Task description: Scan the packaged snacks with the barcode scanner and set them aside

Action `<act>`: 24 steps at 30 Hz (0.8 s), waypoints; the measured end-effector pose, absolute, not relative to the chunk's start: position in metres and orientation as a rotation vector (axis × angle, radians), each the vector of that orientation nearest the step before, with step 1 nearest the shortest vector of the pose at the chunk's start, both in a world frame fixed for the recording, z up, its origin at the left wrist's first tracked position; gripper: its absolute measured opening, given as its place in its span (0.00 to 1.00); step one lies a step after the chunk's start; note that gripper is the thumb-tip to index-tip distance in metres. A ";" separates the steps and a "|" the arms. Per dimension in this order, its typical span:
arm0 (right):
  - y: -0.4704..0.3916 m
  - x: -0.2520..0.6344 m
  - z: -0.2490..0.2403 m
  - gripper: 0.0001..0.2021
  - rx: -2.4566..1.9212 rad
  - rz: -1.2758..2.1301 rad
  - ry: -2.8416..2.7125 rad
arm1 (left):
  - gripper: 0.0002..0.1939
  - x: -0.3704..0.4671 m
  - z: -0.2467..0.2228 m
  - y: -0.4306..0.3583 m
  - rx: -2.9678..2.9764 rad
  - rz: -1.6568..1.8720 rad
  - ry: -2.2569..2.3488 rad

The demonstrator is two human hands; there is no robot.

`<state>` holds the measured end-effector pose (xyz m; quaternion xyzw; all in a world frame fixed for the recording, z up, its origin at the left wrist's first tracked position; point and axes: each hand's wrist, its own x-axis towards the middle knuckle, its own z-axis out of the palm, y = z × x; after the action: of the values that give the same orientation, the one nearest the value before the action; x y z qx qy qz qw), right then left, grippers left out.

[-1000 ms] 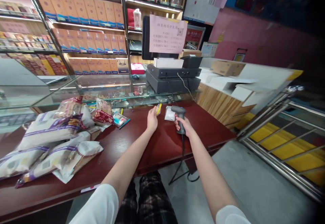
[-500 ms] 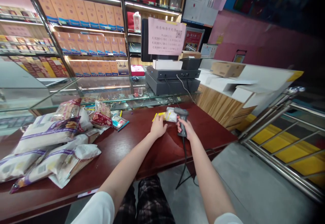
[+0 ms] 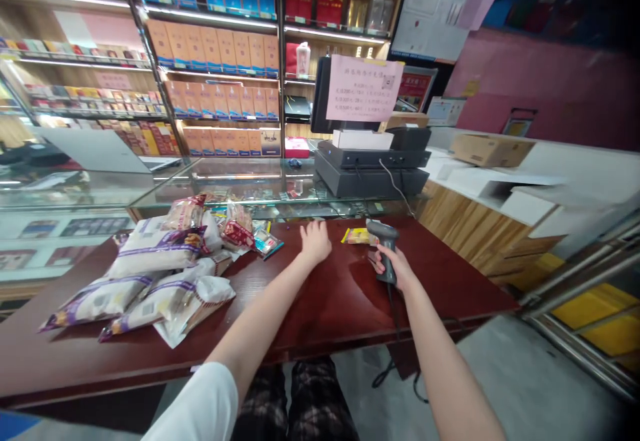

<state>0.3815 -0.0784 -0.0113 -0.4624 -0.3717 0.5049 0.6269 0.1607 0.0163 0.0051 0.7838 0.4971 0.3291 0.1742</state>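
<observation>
My right hand (image 3: 399,269) is wrapped round the grip of a dark grey barcode scanner (image 3: 384,244), its cable hanging over the table's front edge. Just beyond the scanner lies a small yellow snack packet (image 3: 356,235), partly hidden by the scanner head. My left hand (image 3: 315,241) hovers over or rests on the dark red table (image 3: 320,301), fingers apart and holding nothing; contact with the wood is hard to tell. Left of it lie a blue-edged packet (image 3: 267,242), a red and clear snack bag (image 3: 239,228) and a pile of white and purple snack bags (image 3: 155,254).
Behind the table runs a glass display counter (image 3: 225,178) carrying a cash drawer (image 3: 367,174) and a monitor with a pink notice (image 3: 363,91). A cardboard box (image 3: 490,150) sits on the white counter at right. A metal railing (image 3: 575,334) borders the right side. Boxed goods fill the shelves.
My left hand has let go of the yellow packet and moved left, towards the snack bags. My right hand still holds the scanner. The view has turned left.
</observation>
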 end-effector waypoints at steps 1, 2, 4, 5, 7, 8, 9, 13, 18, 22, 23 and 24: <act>-0.076 0.373 -0.008 0.17 -1.054 1.165 -0.870 | 0.28 0.137 0.013 0.020 2.154 1.100 1.425; -0.073 0.363 -0.005 0.17 -1.051 1.178 -0.896 | 0.25 0.113 0.020 0.023 2.056 1.276 1.414; -0.065 0.341 0.002 0.17 -1.049 1.220 -0.959 | 0.19 0.064 0.033 0.028 1.813 1.617 1.367; -0.060 0.329 0.005 0.17 -1.043 1.244 -0.991 | 0.15 0.041 0.037 0.031 1.697 1.748 1.352; -0.053 0.304 0.009 0.19 -1.005 1.298 -1.032 | 0.12 0.003 0.041 0.034 1.496 1.929 1.363; -0.051 0.292 0.010 0.20 -0.974 1.325 -1.039 | 0.11 -0.011 0.040 0.036 1.423 1.961 1.392; -0.051 0.281 0.010 0.21 -0.938 1.355 -1.038 | 0.11 -0.023 0.039 0.037 1.353 1.978 1.414; -0.058 0.251 0.001 0.21 -0.792 1.452 -1.003 | 0.11 -0.049 0.030 0.045 1.268 1.826 1.560; -0.071 0.253 -0.008 0.20 -0.714 1.495 -0.964 | 0.19 -0.057 0.035 0.048 1.379 1.353 1.851; -0.070 0.261 -0.005 0.19 -0.667 1.499 -0.895 | 0.26 -0.056 0.049 0.036 1.510 1.275 1.923; -0.070 0.262 -0.003 0.18 -0.652 1.503 -0.880 | 0.26 -0.056 0.052 0.033 1.543 1.317 1.906; -0.070 0.262 -0.003 0.18 -0.638 1.508 -0.869 | 0.27 -0.055 0.055 0.030 1.573 1.374 1.870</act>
<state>0.2621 -0.0696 -0.0026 -0.2754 -0.3747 0.6506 0.6004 -0.0551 0.0298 0.0545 0.5530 0.6576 0.4832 0.1683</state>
